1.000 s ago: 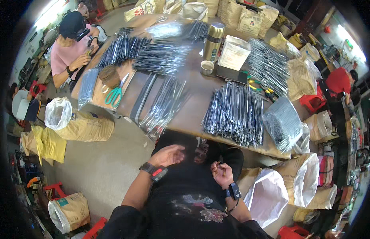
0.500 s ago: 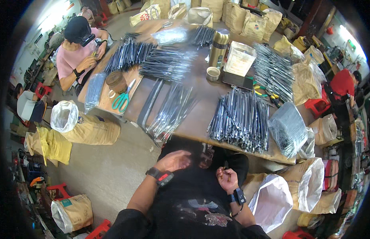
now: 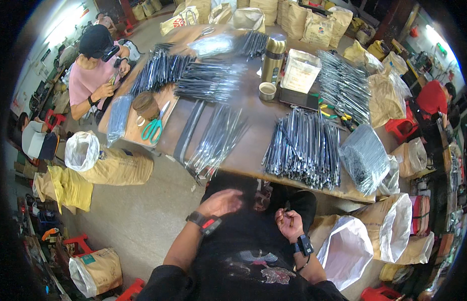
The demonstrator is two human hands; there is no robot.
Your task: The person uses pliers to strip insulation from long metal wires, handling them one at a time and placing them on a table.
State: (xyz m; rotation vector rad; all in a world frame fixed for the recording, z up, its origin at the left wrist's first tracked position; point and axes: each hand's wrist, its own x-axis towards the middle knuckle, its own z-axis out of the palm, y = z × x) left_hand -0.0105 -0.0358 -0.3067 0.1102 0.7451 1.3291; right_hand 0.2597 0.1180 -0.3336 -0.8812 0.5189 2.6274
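Note:
Over my dark-clothed lap, just off the near table edge, are both my hands. My left hand (image 3: 221, 202) reaches inward with its fingers stretched out; their tips are slightly blurred, and I see nothing in it. My right hand (image 3: 289, 223) is closed around a small pliers-like tool (image 3: 287, 205), whose dark tip pokes up past the fingers. Across the table edge from the right hand lies a thick pile of dark metal strips (image 3: 304, 150). A looser bunch of thin, shiny strips (image 3: 218, 138) lies beyond the left hand, its ends over the edge.
On the brown table (image 3: 243, 160) are scissors (image 3: 154, 129), a tape roll (image 3: 146, 106), a thermos (image 3: 273, 60), a cup (image 3: 267, 91) and a plastic-wrapped bundle (image 3: 365, 158). Open sacks (image 3: 346, 251) stand at my right, another (image 3: 118, 164) at left. A co-worker (image 3: 90, 80) sits far left.
My hands stay almost where they were, and the view has shifted slightly. The co-worker's hands at the far left have moved apart.

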